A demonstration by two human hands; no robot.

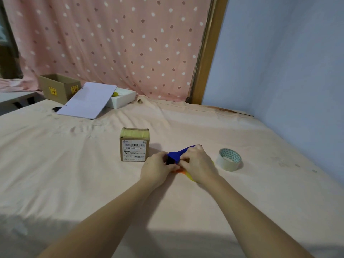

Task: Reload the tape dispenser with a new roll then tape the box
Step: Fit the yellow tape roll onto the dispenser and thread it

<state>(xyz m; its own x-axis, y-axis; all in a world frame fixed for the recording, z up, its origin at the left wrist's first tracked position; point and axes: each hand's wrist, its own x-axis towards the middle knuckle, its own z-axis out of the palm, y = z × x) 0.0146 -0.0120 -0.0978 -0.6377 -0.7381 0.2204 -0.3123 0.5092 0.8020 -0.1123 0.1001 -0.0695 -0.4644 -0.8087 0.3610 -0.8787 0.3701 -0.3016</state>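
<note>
A blue tape dispenser (177, 154) lies on the peach sheet at centre, with an orange and yellow part showing under my hands. My left hand (157, 169) grips its front end and my right hand (197, 164) covers its rear. Much of the dispenser is hidden by both hands. A small cardboard box (134, 145) with a white barcode label stands upright just left of the dispenser. A roll of tape (229, 159) with a patterned inner core lies flat to the right, apart from my hands.
The peach sheet (74, 164) covers a wide flat surface. At the back left stand an open brown carton (58, 88) and a white box (122, 98) with its lid (87, 101) leaning on it. A dotted pink curtain and a blue wall (288, 71) bound the area.
</note>
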